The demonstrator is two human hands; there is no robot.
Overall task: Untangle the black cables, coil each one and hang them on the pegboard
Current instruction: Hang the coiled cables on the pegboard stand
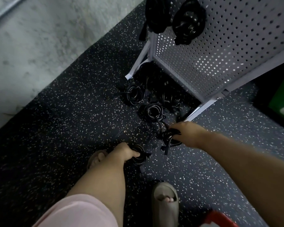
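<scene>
Left hand [127, 154] at 6 o'clock is clenched round a small coil [138, 158]. Right hand [187, 133] at 4 o'clock grasps a bundle [170, 135] whose tail looks joined to a floor coil [154, 112] at its 11. Yank it toward the pegboard [228, 46] at 1 o'clock and that coil probably drags along and re-tangles.

Dim, bluish light overall. Light shines through the holes of the pegboard [228, 46] from behind, brightest at its near left corner. The speckled floor [72, 128] is dark, and the cables [161, 114] beneath the board sink into shadow, showing only thin glints on their loops. The wall [39, 46] at far left looks soft and smeared. Straight lines bow toward the edges; the near forearms [252, 169] blur slightly.
</scene>
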